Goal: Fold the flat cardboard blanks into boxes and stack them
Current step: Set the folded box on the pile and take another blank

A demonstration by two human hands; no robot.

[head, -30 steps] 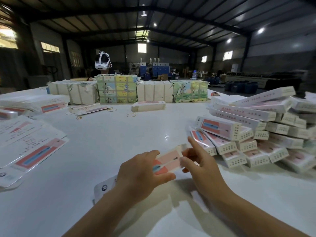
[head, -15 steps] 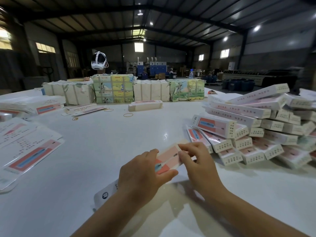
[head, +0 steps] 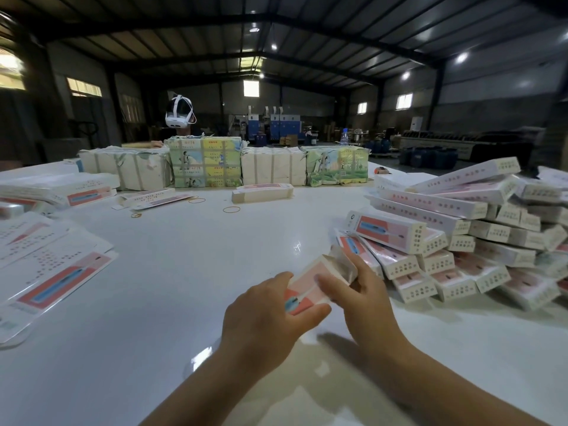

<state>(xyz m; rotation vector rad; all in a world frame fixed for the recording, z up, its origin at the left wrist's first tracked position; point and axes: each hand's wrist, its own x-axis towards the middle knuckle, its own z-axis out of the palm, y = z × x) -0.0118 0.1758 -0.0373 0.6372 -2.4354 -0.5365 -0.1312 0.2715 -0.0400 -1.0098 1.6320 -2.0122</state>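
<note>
On the white table [head: 184,272], your left hand [head: 261,321] and right hand [head: 362,299] are gripping a half-folded box [head: 310,281] at lower centre; you are likely closing its end flap next.

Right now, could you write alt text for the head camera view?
Two hands, left hand and right hand, hold a half-folded pink box above a white table. Finished boxes pile up at right, flat blanks lie at left.

a glossy white table [head: 184,287] is carrying flat blanks [head: 46,272] at left, a heap of folded boxes [head: 461,241] at right, wrapped bundles [head: 270,170] and rubber bands [head: 231,209] behind.
</note>
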